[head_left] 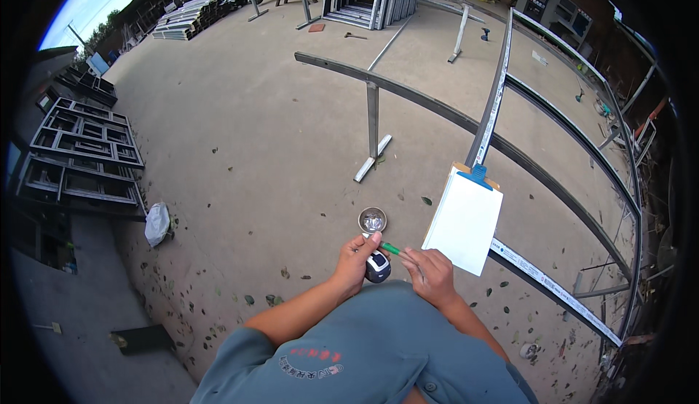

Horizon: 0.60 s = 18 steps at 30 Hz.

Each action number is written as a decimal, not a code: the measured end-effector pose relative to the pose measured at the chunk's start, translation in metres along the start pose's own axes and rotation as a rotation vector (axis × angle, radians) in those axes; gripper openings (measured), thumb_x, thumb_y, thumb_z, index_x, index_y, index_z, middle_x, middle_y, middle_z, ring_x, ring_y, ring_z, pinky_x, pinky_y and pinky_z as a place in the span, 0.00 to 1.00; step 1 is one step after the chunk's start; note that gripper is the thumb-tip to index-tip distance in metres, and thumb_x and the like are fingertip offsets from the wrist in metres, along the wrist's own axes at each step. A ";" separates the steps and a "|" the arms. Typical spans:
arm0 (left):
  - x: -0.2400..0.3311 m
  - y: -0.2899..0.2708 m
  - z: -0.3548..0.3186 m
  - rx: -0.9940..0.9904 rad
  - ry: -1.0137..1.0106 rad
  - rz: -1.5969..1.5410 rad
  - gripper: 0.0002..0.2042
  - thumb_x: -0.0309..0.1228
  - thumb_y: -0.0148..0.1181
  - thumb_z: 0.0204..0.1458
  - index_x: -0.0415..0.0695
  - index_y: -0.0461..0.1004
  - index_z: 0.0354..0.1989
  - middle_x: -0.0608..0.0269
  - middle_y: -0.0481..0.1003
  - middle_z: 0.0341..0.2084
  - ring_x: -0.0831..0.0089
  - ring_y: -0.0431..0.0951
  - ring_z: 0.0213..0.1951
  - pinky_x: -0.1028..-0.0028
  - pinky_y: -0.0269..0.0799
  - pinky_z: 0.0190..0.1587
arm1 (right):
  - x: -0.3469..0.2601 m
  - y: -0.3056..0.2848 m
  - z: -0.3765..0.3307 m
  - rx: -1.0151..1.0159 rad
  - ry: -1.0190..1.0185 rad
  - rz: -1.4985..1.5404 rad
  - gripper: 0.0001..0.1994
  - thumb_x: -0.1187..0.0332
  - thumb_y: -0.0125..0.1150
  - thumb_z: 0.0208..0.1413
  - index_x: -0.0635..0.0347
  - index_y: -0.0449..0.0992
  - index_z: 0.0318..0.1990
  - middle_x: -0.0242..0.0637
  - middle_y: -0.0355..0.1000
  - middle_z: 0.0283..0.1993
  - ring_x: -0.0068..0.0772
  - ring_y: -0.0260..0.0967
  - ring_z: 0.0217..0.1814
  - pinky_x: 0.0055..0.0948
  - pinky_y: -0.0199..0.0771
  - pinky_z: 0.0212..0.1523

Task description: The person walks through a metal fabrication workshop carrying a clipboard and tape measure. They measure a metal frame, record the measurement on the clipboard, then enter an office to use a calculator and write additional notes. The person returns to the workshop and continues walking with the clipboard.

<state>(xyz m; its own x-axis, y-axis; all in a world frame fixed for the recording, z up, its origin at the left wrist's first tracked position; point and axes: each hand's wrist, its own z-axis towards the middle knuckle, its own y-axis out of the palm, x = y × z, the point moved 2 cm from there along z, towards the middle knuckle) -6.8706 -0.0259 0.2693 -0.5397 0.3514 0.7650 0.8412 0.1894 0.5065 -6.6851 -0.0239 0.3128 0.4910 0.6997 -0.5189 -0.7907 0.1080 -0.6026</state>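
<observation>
In front of my body, my left hand (352, 264) is closed around a dark blue and white tape measure (377, 266). Its thumb and fingertips are also at the near end of a green pen (392, 248). My right hand (432, 276) pinches the other end of that pen, so it spans the gap between both hands. Just beyond them a round metal bowl (373, 220) has shiny contents I cannot make out. To the right of my hands, a clipboard (478, 177) with a blue clip and white paper lies on the corner of a metal frame.
The large metal frame (564, 292) fills the right side, resting on a dark beam (429, 103) with a stand (373, 116). Window frames (87, 138) and a white bag (156, 224) lie at left. Metal bars (193, 19) and upright frames (371, 0) are at the back.
</observation>
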 end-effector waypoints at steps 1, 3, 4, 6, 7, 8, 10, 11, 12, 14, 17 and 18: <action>-0.001 -0.001 0.001 -0.003 -0.006 0.007 0.12 0.41 0.60 0.59 0.46 0.73 0.32 0.61 0.78 0.24 0.75 0.79 0.26 0.75 0.75 0.30 | 0.000 0.001 0.000 0.008 0.011 0.011 0.16 0.77 0.69 0.43 0.64 0.77 0.43 0.41 0.72 0.26 0.44 0.70 0.26 0.37 0.70 0.28; -0.001 -0.002 0.002 -0.022 0.002 0.006 0.12 0.41 0.60 0.59 0.45 0.73 0.32 0.61 0.78 0.24 0.75 0.79 0.26 0.75 0.75 0.31 | 0.001 0.001 -0.001 0.036 0.012 0.034 0.16 0.78 0.69 0.43 0.65 0.77 0.43 0.42 0.71 0.25 0.44 0.70 0.25 0.37 0.70 0.27; -0.002 -0.002 0.002 -0.038 0.000 -0.001 0.12 0.41 0.60 0.59 0.45 0.73 0.32 0.61 0.78 0.24 0.75 0.79 0.26 0.76 0.75 0.31 | 0.001 0.001 -0.001 0.018 0.039 0.047 0.16 0.78 0.69 0.43 0.65 0.77 0.43 0.42 0.71 0.25 0.44 0.70 0.25 0.37 0.70 0.27; -0.001 -0.001 0.003 -0.044 0.013 0.005 0.12 0.41 0.59 0.59 0.45 0.74 0.33 0.61 0.78 0.25 0.75 0.79 0.27 0.75 0.76 0.32 | 0.001 0.000 -0.003 -0.002 0.075 0.059 0.15 0.77 0.68 0.46 0.66 0.77 0.44 0.44 0.75 0.30 0.43 0.73 0.28 0.34 0.73 0.30; -0.001 -0.001 0.002 -0.040 0.007 0.009 0.12 0.41 0.59 0.59 0.44 0.74 0.33 0.60 0.78 0.25 0.74 0.79 0.27 0.75 0.76 0.33 | 0.001 0.000 -0.003 0.007 0.089 0.086 0.14 0.77 0.68 0.47 0.66 0.77 0.44 0.44 0.77 0.32 0.42 0.75 0.30 0.32 0.74 0.31; 0.001 0.001 0.001 -0.045 0.046 0.021 0.12 0.41 0.59 0.59 0.44 0.74 0.34 0.60 0.78 0.26 0.74 0.79 0.28 0.75 0.76 0.33 | 0.001 0.000 -0.004 -0.007 0.136 0.107 0.14 0.76 0.67 0.50 0.66 0.77 0.45 0.44 0.77 0.32 0.40 0.76 0.31 0.31 0.74 0.32; 0.004 0.004 -0.001 -0.040 0.084 0.049 0.12 0.40 0.59 0.60 0.43 0.75 0.36 0.60 0.78 0.26 0.74 0.79 0.29 0.74 0.76 0.34 | 0.000 0.001 -0.005 0.023 0.227 0.188 0.13 0.74 0.65 0.54 0.67 0.76 0.46 0.42 0.78 0.33 0.35 0.77 0.32 0.29 0.75 0.35; 0.007 0.005 -0.001 -0.045 0.084 0.071 0.13 0.40 0.58 0.60 0.41 0.75 0.38 0.60 0.78 0.28 0.74 0.79 0.31 0.74 0.76 0.35 | 0.000 0.002 -0.007 0.034 0.267 0.228 0.13 0.73 0.63 0.56 0.68 0.76 0.47 0.42 0.78 0.33 0.33 0.77 0.33 0.28 0.75 0.36; 0.009 0.006 -0.003 -0.048 0.098 0.078 0.13 0.40 0.58 0.60 0.40 0.76 0.40 0.60 0.77 0.28 0.73 0.79 0.30 0.74 0.76 0.35 | 0.001 0.003 -0.008 0.044 0.328 0.270 0.13 0.72 0.62 0.58 0.68 0.76 0.48 0.41 0.78 0.33 0.31 0.76 0.34 0.28 0.75 0.37; 0.013 0.008 -0.005 -0.063 0.129 0.086 0.15 0.41 0.58 0.60 0.40 0.76 0.42 0.59 0.77 0.28 0.71 0.79 0.30 0.74 0.76 0.35 | 0.005 0.002 -0.013 -0.002 0.495 0.382 0.15 0.68 0.58 0.62 0.70 0.74 0.52 0.39 0.77 0.33 0.26 0.76 0.35 0.26 0.75 0.39; 0.018 0.010 -0.009 -0.069 0.132 0.121 0.17 0.42 0.58 0.60 0.38 0.75 0.45 0.58 0.77 0.28 0.71 0.78 0.30 0.74 0.76 0.34 | 0.005 0.002 -0.017 -0.010 0.583 0.489 0.15 0.68 0.56 0.63 0.70 0.74 0.52 0.39 0.77 0.33 0.26 0.75 0.35 0.26 0.75 0.39; 0.020 0.012 -0.010 -0.086 0.153 0.113 0.18 0.42 0.57 0.60 0.38 0.75 0.46 0.59 0.77 0.28 0.71 0.78 0.30 0.74 0.76 0.34 | 0.005 0.001 -0.016 -0.012 0.583 0.517 0.15 0.68 0.56 0.64 0.70 0.74 0.52 0.39 0.77 0.33 0.26 0.75 0.35 0.26 0.75 0.39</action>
<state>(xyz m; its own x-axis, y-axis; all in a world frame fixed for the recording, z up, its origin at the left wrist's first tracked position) -6.8722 -0.0259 0.2949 -0.4462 0.2217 0.8671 0.8944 0.0749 0.4410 -6.6775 -0.0318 0.2997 0.1769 0.1744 -0.9687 -0.9692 -0.1403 -0.2022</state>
